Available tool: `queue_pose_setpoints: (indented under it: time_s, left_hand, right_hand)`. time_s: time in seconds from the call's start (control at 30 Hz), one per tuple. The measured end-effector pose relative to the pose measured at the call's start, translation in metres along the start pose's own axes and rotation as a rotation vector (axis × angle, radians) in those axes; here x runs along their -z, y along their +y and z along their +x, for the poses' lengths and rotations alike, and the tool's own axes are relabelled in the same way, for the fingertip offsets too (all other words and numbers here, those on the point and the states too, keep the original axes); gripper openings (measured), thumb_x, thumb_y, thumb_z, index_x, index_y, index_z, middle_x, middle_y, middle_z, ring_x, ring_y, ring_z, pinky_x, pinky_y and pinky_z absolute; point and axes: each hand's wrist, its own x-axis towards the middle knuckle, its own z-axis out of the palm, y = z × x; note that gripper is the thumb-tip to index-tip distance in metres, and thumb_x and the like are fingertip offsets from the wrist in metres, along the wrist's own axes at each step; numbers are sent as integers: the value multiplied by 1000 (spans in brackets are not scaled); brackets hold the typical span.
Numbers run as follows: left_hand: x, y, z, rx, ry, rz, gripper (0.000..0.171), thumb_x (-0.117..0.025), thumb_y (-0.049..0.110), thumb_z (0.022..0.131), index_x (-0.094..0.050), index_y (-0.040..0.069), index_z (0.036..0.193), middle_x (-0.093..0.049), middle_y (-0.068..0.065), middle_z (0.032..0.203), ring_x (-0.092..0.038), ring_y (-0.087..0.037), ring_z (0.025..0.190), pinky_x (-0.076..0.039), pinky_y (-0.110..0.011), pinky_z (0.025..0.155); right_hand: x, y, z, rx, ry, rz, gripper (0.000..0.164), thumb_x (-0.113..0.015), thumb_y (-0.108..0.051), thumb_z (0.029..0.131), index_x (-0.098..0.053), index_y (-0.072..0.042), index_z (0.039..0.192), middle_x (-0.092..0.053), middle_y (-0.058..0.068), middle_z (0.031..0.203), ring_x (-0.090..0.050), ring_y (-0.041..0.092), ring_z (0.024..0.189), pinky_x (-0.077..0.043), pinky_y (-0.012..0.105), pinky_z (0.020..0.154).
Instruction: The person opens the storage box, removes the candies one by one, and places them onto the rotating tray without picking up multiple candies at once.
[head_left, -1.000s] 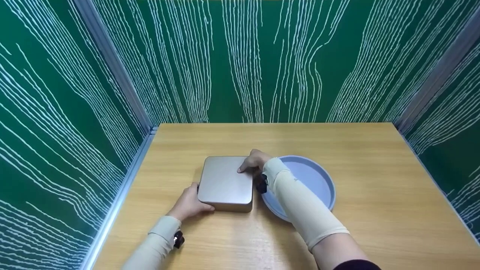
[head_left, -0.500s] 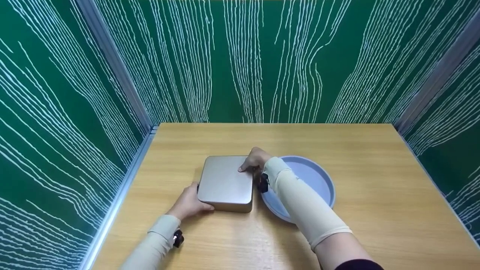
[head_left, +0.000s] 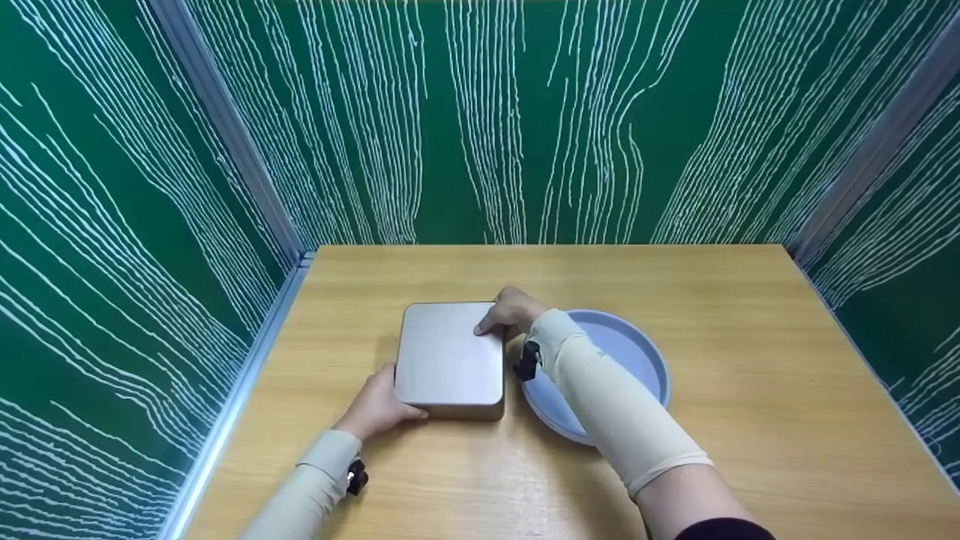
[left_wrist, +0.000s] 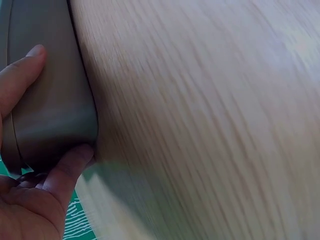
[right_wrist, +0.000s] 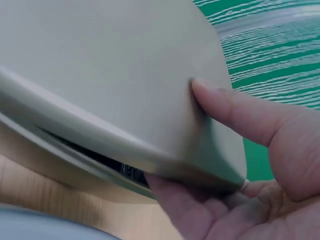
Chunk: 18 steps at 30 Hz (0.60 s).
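The lid and the box look like metal; the lid is smooth with a satin shine, while the box is duller. The plate seems to be plastic, smooth and matt. The table shows wood grain, slightly glossy. The sleeves are of matt cloth.

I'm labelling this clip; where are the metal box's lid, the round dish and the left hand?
Lid [head_left: 448, 354]: head view, middle of its top.
Round dish [head_left: 624, 343]: head view, bare inner floor.
Left hand [head_left: 377, 405]: head view, its middle.
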Motion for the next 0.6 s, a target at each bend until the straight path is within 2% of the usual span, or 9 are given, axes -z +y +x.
queue_pose_setpoints:
  time_s: [0.1, 0.2, 0.37, 0.6]
  left_hand:
    - [-1, 1, -1, 2, 5, -4, 94, -102, 9, 68, -53, -8, 145, -68, -25, 137, -67, -41, 128, -48, -56, 119]
    - [-1, 1, -1, -7, 11, 6, 93, -102, 8, 68, -53, -8, 145, -68, -26, 139, -66, -43, 129, -48, -57, 119]
    - [-1, 0, -2, -1, 12, 5, 95, -102, 8, 68, -52, -9, 147, -66, -28, 143, -64, -45, 133, -47, -59, 120]
    - [-3, -4, -3, -6, 20, 0, 97, -102, 11, 71, -49, -7, 150, -64, -28, 146, -61, -45, 137, -45, -60, 122]
  right_hand:
    - [4, 3, -1, 2, -35, 100, 19, -87, -5, 88, -75, 2, 102, -80, 18, 100, -79, 26, 85, -68, 38, 80]
    - [8, 6, 0, 3, -68, 189, 10, -82, -4, 92, -72, -3, 93, -79, 16, 99, -79, 26, 85, -68, 38, 79]
    - [11, 11, 0, 16, -152, 343, 16, -75, 1, 96, -69, -6, 83, -80, 11, 90, -77, 21, 76, -65, 32, 70]
    - [12, 15, -4, 53, -211, 449, 12, -71, 2, 99, -73, -4, 88, -80, 7, 86, -77, 16, 73, -63, 27, 68]
